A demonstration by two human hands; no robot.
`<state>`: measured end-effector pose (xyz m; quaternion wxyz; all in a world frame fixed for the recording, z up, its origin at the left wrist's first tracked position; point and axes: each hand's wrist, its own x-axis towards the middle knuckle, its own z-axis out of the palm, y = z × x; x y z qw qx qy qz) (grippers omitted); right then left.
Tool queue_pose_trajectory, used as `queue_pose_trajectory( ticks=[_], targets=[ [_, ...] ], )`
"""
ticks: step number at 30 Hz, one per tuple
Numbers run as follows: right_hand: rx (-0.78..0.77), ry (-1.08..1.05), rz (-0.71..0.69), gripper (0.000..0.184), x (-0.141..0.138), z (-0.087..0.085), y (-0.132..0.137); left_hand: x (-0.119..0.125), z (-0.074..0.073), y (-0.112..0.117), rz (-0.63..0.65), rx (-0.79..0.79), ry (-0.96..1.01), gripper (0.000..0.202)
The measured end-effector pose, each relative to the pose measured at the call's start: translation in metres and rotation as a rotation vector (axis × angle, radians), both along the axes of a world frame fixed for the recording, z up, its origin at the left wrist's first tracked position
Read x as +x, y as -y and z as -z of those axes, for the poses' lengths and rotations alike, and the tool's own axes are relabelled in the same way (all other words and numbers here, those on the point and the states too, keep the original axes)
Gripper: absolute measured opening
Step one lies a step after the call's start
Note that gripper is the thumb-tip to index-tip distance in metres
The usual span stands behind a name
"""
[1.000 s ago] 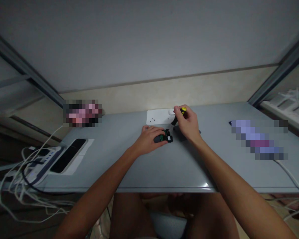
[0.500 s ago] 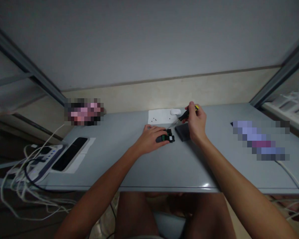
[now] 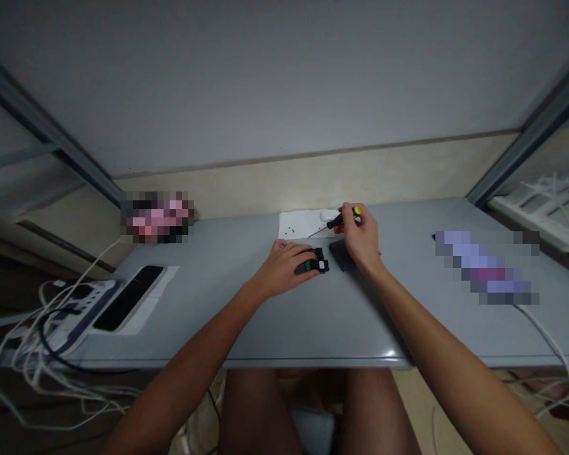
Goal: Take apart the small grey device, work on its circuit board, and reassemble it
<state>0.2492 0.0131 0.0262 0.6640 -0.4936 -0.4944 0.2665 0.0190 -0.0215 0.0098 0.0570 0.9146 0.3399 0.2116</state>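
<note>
1. Left hand [image 3: 284,268] lying on the grey desk [image 3: 313,316], fingers closed down over a small black device [image 3: 314,261] with a green part showing; grip clamped on it, pinning it flat near the middle of the desk.
2. Right hand [image 3: 360,240] raised just behind and to the right of the device, grip clamped on a small screwdriver [image 3: 337,220] with a black handle and yellow end cap.
3. Screwdriver's long axis running roughly left-right and slightly downward: yellow cap at the right by the knuckles, thin metal shaft pointing left toward the white sheet of paper [image 3: 299,224].
4. Key relation: device lying below and to the left of the screwdriver tip, nearer the body; tip not touching the device, hanging apart from it above the desk near the paper's front edge.
5. Left hand nearer to the device, in contact with it; right hand near but apart from it.
6. Dark flat rectangular piece [image 3: 342,255] lying on the desk just right of the device, partly beneath the right hand.
7. Tiny dark specks, possibly screws [image 3: 291,229], resting on the paper; too small to tell for sure.
8. Small white object [image 3: 326,215] at the paper's far right corner, just behind the screwdriver.
9. Phone [image 3: 129,296] with dark screen lying far left on a white sheet, beside a power strip [image 3: 71,313] with tangled cables.
</note>
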Motion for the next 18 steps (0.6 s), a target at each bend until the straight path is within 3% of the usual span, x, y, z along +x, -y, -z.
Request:
queue_pose_trajectory(
  ticks=[3,7,18],
  targets=[
    [0.056,0.137,-0.02,0.044,0.0006,0.005,0.0003,0.0009,0.0006,-0.0001,-0.005,-0.005,0.001,0.035],
    [0.158,0.309,0.09,0.037,0.0039,0.0058,0.0009,0.0016,0.001,0.0,-0.016,-0.012,0.008,0.035],
    [0.172,0.344,0.245,0.032,0.0086,0.0016,0.0015,0.0021,0.0022,0.0006,-0.016,-0.016,0.008,0.038]
  ],
)
